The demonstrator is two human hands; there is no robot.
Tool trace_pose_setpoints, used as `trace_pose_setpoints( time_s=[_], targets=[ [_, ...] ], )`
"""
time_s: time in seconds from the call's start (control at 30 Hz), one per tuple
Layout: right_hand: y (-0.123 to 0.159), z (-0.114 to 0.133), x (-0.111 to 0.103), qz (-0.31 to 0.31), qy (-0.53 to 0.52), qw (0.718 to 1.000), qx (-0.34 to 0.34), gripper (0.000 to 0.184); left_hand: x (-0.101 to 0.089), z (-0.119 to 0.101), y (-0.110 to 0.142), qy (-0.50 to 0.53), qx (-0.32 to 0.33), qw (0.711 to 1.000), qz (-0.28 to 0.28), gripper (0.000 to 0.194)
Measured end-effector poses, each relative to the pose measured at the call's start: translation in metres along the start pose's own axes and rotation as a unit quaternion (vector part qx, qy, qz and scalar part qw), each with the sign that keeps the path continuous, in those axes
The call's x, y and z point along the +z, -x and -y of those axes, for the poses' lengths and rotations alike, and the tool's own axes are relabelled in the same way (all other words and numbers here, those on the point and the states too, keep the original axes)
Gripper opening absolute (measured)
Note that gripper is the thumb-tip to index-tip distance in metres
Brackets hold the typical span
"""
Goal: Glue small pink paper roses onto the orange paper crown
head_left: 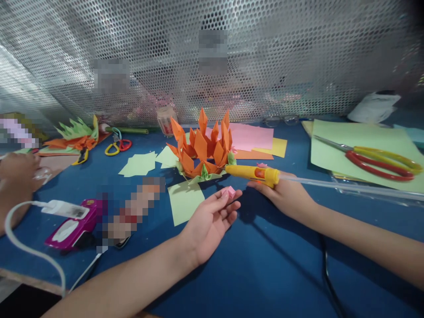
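Observation:
Between thumb and forefinger, my left hand pinches a small folded pink paper piece, its other fingers loosely curled. My right hand is wrapped around a yellow hot glue gun, with a long clear glue stick jutting from its back. The gun's nozzle points left, at the near right edge of a paper flower; whether it touches cannot be told. Pointed orange petals stand up in a ring on that flower, above pale green folded leaves. Another pink paper bit shows behind the gun.
Green sheets lie around the flower, pink sheets behind it. Large scissors rest on green paper at right. Small scissors, a purple device with a white cable and another person's hand are at left. A perforated metal panel stands behind.

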State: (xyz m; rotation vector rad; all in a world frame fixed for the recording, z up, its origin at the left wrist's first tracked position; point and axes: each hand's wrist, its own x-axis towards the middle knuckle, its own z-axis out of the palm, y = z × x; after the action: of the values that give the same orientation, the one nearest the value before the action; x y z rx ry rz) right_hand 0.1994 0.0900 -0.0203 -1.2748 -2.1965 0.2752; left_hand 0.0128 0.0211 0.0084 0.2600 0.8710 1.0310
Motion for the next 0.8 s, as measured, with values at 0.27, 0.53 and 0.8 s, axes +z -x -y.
trace_pose_setpoints(
  time_s=[0.27, 0.53, 0.8],
  targets=[
    [-0.012, 0.008, -0.043, -0.004, -0.237, 0.953, 0.190, 0.051, 0.001, -0.003, 0.000, -0.002, 0.014, 1.000, -0.014, 0.010],
    [-0.035, -0.059, -0.084, -0.028, -0.168, 0.927, 0.335, 0.050, 0.001, -0.001, -0.001, -0.018, 0.027, 0.999, -0.004, 0.011],
    [-0.032, -0.140, -0.061, 0.054, 0.097, 0.971, 0.212, 0.060, -0.001, 0.000, -0.004, -0.060, 0.046, 0.996, 0.038, 0.017]
  ],
)
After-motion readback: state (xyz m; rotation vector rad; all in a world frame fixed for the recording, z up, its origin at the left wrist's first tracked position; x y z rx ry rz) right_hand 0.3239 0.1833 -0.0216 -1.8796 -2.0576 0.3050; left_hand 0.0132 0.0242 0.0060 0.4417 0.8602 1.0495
